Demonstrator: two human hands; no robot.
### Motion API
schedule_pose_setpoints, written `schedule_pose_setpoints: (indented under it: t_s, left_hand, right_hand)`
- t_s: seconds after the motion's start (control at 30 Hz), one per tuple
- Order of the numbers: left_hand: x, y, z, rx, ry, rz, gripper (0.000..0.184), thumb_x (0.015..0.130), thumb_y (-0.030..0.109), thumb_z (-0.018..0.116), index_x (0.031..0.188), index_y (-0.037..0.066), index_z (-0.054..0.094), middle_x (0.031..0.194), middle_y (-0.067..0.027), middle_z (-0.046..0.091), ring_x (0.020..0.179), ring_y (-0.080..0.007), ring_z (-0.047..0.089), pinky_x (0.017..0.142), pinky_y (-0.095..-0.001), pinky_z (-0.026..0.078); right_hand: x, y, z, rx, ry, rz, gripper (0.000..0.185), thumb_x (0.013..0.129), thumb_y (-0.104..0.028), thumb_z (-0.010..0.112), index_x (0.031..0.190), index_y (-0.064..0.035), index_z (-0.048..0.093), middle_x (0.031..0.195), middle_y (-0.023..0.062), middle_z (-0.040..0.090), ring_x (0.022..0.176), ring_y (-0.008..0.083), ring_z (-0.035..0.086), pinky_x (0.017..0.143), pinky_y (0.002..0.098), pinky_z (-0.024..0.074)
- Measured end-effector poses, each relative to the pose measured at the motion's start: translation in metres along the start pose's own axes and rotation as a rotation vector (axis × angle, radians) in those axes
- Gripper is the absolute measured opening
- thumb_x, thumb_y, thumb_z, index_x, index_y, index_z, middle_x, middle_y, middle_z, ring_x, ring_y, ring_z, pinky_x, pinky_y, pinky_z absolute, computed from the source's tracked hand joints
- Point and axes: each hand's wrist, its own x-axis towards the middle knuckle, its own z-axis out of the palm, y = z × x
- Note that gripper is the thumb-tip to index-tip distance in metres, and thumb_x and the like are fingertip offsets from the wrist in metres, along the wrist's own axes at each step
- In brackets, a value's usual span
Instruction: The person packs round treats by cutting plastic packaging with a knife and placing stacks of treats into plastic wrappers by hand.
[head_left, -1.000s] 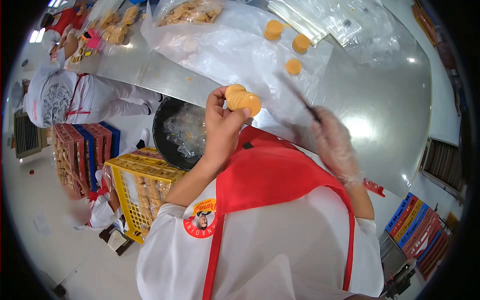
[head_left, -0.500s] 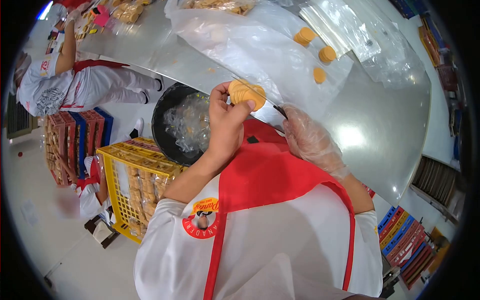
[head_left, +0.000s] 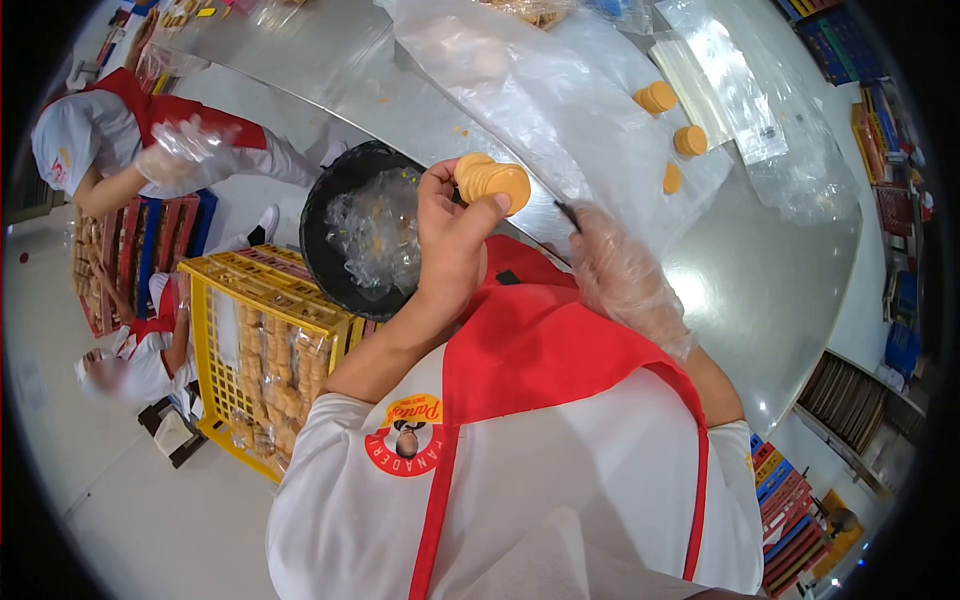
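A short stack of round, flat, golden biscuits (head_left: 503,186) is pinched between the thumb and fingers of my bare left hand (head_left: 450,240), above the table edge. My right hand (head_left: 620,270), in a clear plastic glove, is closed round the dark handle of a thin tool, which looks like a knife (head_left: 568,214). Its tip points toward the biscuits, apart from them; much of the blade is hard to make out. Beyond my hands, small biscuit piles (head_left: 690,140) lie on a clear plastic sheet (head_left: 560,120).
A black bin (head_left: 318,215) lined with clear plastic stands left of my left hand. Beside it is a yellow crate (head_left: 200,350) of packed baked goods. Plastic bags (head_left: 740,100) lie on the metal table (head_left: 770,290). Co-workers (head_left: 90,130) are at the left.
The biscuits in my left hand have shifted into a tighter, tilted stack. The tool in my right hand has drawn back from them. The co-worker at upper left has turned and moved an arm.
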Motion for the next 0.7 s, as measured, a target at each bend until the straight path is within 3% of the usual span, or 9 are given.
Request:
schedule_pose_setpoints:
  t_s: [0.07, 0.17, 0.27, 0.37, 0.47, 0.57, 0.67, 0.7]
  left_hand:
    - [0.000, -0.001, -0.002, -0.001, 0.000, -0.012, 0.051, 0.081, 0.000, 0.067, 0.123, -0.006, 0.039, 0.116, -0.0149, 0.052, 0.102, -0.0188, 0.059, 0.088, -0.0318, 0.052]
    - [0.002, -0.003, -0.001, 0.035, 0.017, -0.018, 0.049, 0.084, 0.003, 0.063, 0.125, -0.006, 0.038, 0.115, -0.0171, 0.056, 0.100, -0.0242, 0.062, 0.085, -0.0374, 0.055]
    - [0.004, -0.001, 0.001, 0.035, 0.020, -0.036, 0.049, 0.084, 0.004, 0.063, 0.125, -0.006, 0.039, 0.115, -0.0171, 0.056, 0.099, -0.0243, 0.062, 0.084, -0.0377, 0.055]
    - [0.008, -0.003, 0.001, 0.030, 0.011, -0.055, 0.049, 0.084, 0.004, 0.062, 0.125, -0.006, 0.039, 0.114, -0.0171, 0.056, 0.099, -0.0242, 0.062, 0.084, -0.0378, 0.054]
    - [0.011, -0.002, 0.004, 0.033, 0.015, -0.069, 0.049, 0.084, 0.004, 0.062, 0.125, -0.006, 0.038, 0.114, -0.0172, 0.056, 0.099, -0.0241, 0.062, 0.085, -0.0377, 0.054]
    - [0.014, -0.004, 0.004, 0.032, -0.008, -0.062, 0.050, 0.084, 0.004, 0.062, 0.126, -0.006, 0.037, 0.115, -0.0172, 0.056, 0.100, -0.0238, 0.061, 0.085, -0.0379, 0.054]
    - [0.014, -0.003, 0.009, 0.036, 0.005, -0.040, 0.050, 0.084, 0.004, 0.062, 0.126, -0.006, 0.037, 0.115, -0.0172, 0.055, 0.101, -0.0236, 0.061, 0.086, -0.0381, 0.054]
    - [0.014, -0.004, 0.009, 0.038, 0.002, -0.031, 0.050, 0.084, 0.004, 0.062, 0.126, -0.006, 0.037, 0.116, -0.0172, 0.055, 0.101, -0.0235, 0.061, 0.086, -0.0382, 0.054]
  right_hand:
    - [0.002, -0.002, 0.003, 0.053, -0.059, -0.057, 0.033, 0.094, -0.002, 0.053, 0.127, -0.0022, 0.051, 0.103, 0.0233, 0.062, 0.094, 0.0432, 0.062, 0.078, 0.0461, 0.0496]
    - [0.006, -0.004, 0.000, 0.046, -0.021, 0.024, 0.033, 0.094, -0.001, 0.053, 0.127, -0.0024, 0.052, 0.105, 0.0234, 0.062, 0.097, 0.0433, 0.061, 0.081, 0.0457, 0.0492]
    - [0.010, -0.007, -0.003, 0.054, -0.059, 0.103, 0.033, 0.093, -0.001, 0.053, 0.127, -0.0029, 0.052, 0.105, 0.0233, 0.062, 0.098, 0.0433, 0.061, 0.081, 0.0452, 0.0493]
    - [0.011, 0.000, 0.001, 0.083, -0.027, -0.022, 0.034, 0.093, 0.000, 0.053, 0.127, -0.0039, 0.052, 0.103, 0.0228, 0.062, 0.097, 0.0425, 0.061, 0.082, 0.0435, 0.0492]
    - [0.012, -0.004, -0.003, 0.105, -0.001, 0.154, 0.034, 0.093, 0.000, 0.053, 0.127, -0.0039, 0.052, 0.102, 0.0226, 0.062, 0.096, 0.0422, 0.061, 0.082, 0.0428, 0.0488]
    - [0.015, 0.008, -0.001, 0.127, -0.103, -0.019, 0.035, 0.093, 0.000, 0.053, 0.128, -0.0033, 0.051, 0.103, 0.0227, 0.061, 0.097, 0.0411, 0.061, 0.083, 0.0425, 0.0488]
    - [0.017, -0.003, -0.009, 0.112, -0.148, 0.237, 0.035, 0.093, -0.001, 0.053, 0.128, -0.0023, 0.050, 0.104, 0.0220, 0.061, 0.097, 0.0408, 0.061, 0.083, 0.0430, 0.0489]
    - [0.017, -0.001, -0.008, 0.114, -0.125, 0.170, 0.034, 0.094, -0.002, 0.053, 0.128, -0.0023, 0.050, 0.104, 0.0219, 0.061, 0.097, 0.0410, 0.061, 0.083, 0.0431, 0.0489]
